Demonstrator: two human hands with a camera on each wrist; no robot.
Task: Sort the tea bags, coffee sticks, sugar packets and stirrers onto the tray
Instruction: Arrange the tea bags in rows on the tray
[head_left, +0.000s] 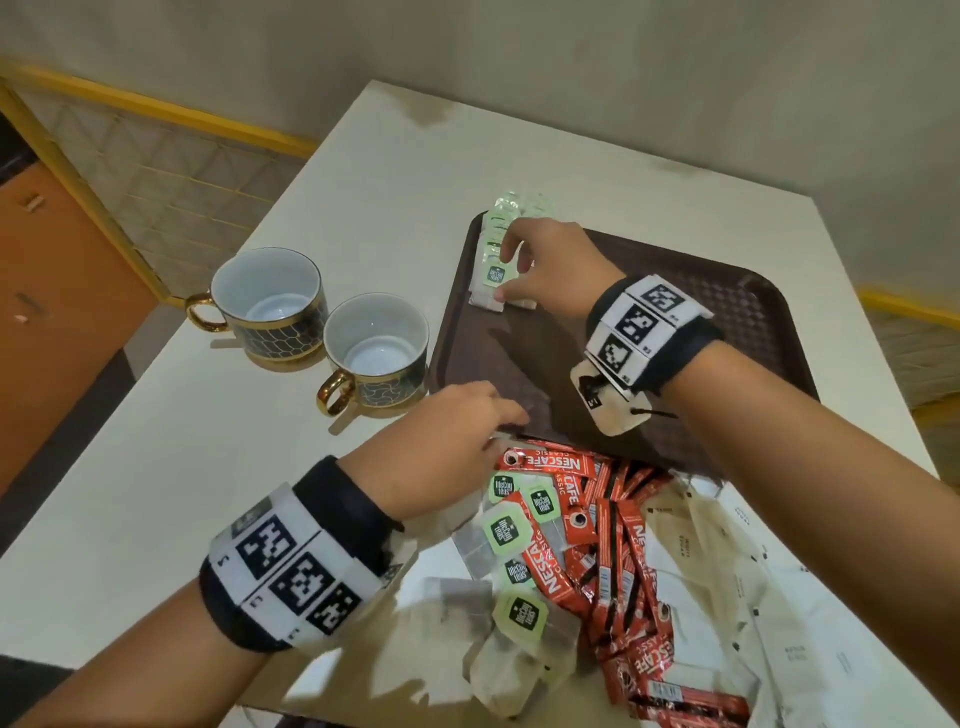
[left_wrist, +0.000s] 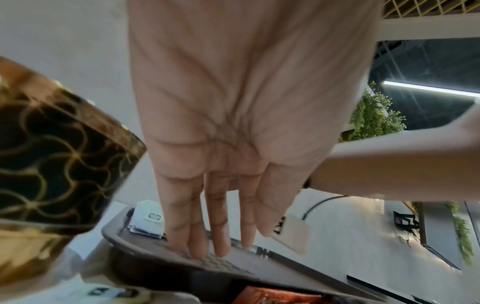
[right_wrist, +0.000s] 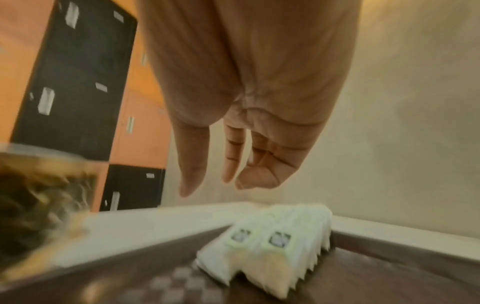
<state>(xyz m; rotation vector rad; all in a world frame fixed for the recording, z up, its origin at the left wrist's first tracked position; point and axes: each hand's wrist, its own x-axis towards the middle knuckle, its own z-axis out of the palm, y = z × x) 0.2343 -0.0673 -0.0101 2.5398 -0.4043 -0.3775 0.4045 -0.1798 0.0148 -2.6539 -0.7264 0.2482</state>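
Observation:
A brown tray (head_left: 675, 291) lies on the white table. Two rows of stacked tea bags (head_left: 491, 270) with green tags sit in its far left corner, also visible in the right wrist view as tea bags (right_wrist: 272, 242). My right hand (head_left: 511, 270) hovers just over them with fingers loosely extended and nothing held (right_wrist: 213, 185). My left hand (head_left: 498, 421) lies flat, its straight fingers (left_wrist: 197, 242) resting on the tray's near left rim (left_wrist: 145, 253). In front of the tray is a mixed pile: loose tea bags (head_left: 511, 530), red coffee sticks (head_left: 613, 545) and pale sugar packets (head_left: 727, 561). No stirrers show.
Two dark, gold-patterned cups (head_left: 267, 301) (head_left: 376, 348) stand on the table left of the tray, the nearer one close to my left hand (left_wrist: 52, 154). The table's left edge drops off beside them. A yellow-framed grid partition stands behind.

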